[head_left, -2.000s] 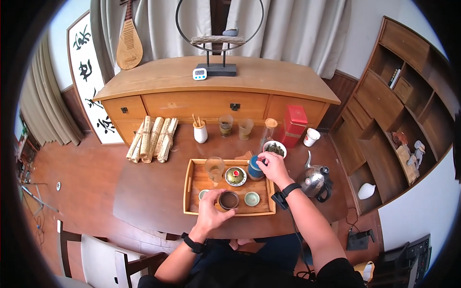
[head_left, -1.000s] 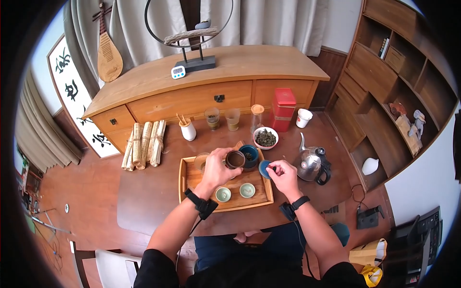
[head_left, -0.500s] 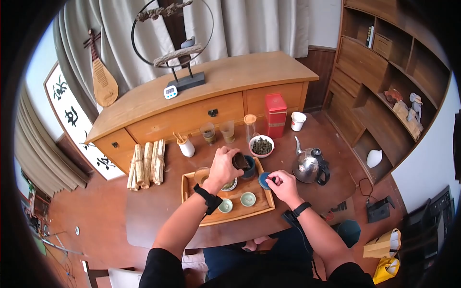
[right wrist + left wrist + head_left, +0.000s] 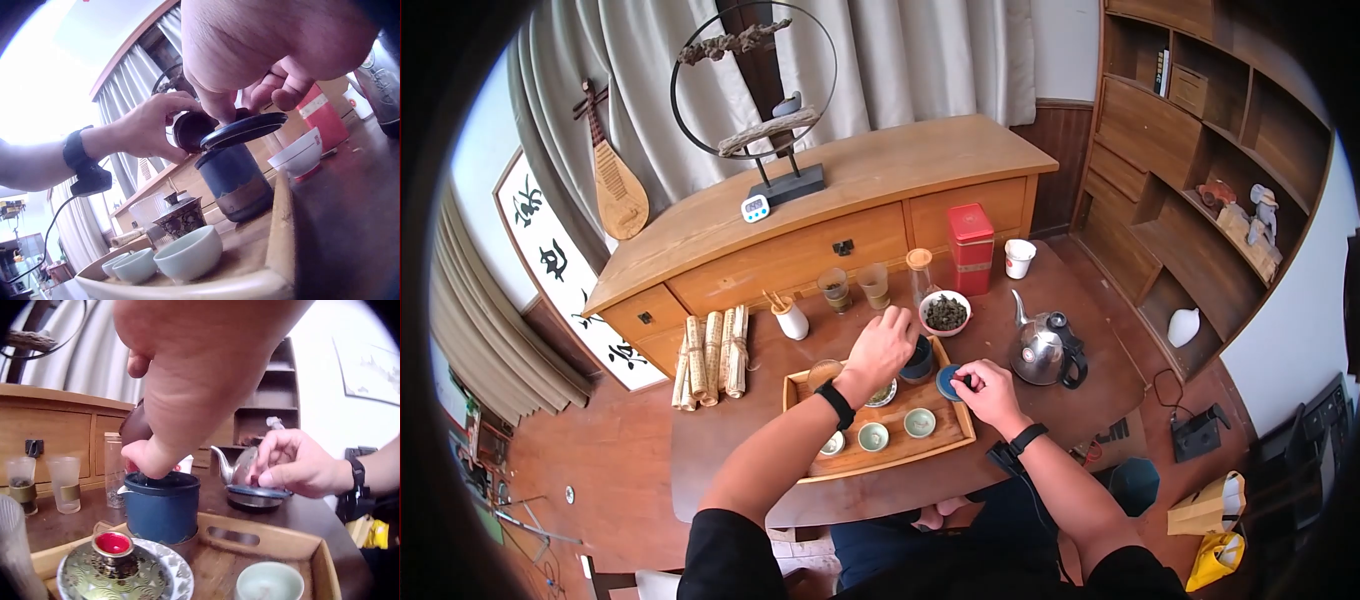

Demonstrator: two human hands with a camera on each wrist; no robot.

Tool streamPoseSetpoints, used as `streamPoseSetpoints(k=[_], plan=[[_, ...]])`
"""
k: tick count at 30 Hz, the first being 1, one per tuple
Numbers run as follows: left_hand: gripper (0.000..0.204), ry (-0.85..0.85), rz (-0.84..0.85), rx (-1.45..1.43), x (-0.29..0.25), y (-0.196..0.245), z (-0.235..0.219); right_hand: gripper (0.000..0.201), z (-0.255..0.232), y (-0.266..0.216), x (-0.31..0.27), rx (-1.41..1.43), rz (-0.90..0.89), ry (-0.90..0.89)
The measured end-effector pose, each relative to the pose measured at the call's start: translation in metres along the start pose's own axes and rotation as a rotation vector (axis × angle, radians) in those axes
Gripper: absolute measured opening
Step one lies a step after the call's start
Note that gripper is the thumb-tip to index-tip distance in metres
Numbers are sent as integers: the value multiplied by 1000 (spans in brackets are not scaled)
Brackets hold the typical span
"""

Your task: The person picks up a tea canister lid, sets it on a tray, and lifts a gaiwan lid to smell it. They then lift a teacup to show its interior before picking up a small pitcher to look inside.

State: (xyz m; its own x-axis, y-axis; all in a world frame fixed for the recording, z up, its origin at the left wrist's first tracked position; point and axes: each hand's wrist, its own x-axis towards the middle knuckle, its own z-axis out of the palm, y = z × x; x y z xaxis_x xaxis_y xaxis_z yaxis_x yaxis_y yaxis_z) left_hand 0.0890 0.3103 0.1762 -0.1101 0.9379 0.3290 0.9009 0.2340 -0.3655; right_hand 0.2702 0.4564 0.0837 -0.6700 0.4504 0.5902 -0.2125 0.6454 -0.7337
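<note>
My left hand (image 4: 883,350) grips a dark brown cup (image 4: 135,430), tipped over the mouth of a blue pot (image 4: 162,515). In the head view the hand covers the cup. The pot stands uncovered at the right back corner of a wooden tray (image 4: 888,463). Just right of it, my right hand (image 4: 992,394) pinches the blue lid (image 4: 250,129) by its knob, above the tray's right edge. A patterned lidded bowl (image 4: 115,578) sits by the pot on a saucer. Pale green cups (image 4: 920,423) line the tray's near side.
A steel kettle (image 4: 1048,350) stands right of the tray. Behind are a bowl of tea leaves (image 4: 945,313), a red tin (image 4: 971,250), a paper cup (image 4: 1019,258) and glass tumblers (image 4: 873,285). Bamboo scrolls (image 4: 712,358) lie at the left.
The right hand has lifted the lid off the blue pot and moved it right. The left hand has raised the brown cup from the tray's near side and tipped it over the pot.
</note>
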Motion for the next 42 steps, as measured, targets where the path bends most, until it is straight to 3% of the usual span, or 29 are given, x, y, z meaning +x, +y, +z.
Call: streamPoseSetpoints(k=[2,7,9,11,13,14,17,19,22,26,33,38,42], plan=[[38,-43,74,122,2,-1,-8,17,0,-3,1,-1,-6,6],[39,25,12,138,7,-9,-18,16,0,-5,2,-44,11,-36],[40,-67,100,157,3,-5,-18,17,0,-5,1,-51,4,-43],[40,-77,80,139,2,-8,-17,17,3,-3,2,-49,-23,-41],[40,73,-92,57,3,-14,-22,18,7,0,4,-23,-13,-28],[30,103,-16,97,0,-11,-23,18,8,1,1,-5,3,-13],[32,58,-25,33,-15,0,-27,18,9,2,6,-40,-10,-55],[39,134,-72,-85,-25,1,-37,18,12,0,13,-19,-4,-50],[59,307,-377,-424,-45,7,-58,16,11,-8,29,-20,-4,-45],[49,329,-631,-472,-84,15,-76,15,20,-19,60,-19,-97,-59],[52,215,-896,-503,-156,23,-73,16,58,-17,88,-42,-109,-180],[49,179,-1022,-434,-200,5,-45,16,68,-8,82,-95,-135,-211],[59,89,-1031,-436,-215,-10,-20,15,66,-10,80,-135,-138,-230]])
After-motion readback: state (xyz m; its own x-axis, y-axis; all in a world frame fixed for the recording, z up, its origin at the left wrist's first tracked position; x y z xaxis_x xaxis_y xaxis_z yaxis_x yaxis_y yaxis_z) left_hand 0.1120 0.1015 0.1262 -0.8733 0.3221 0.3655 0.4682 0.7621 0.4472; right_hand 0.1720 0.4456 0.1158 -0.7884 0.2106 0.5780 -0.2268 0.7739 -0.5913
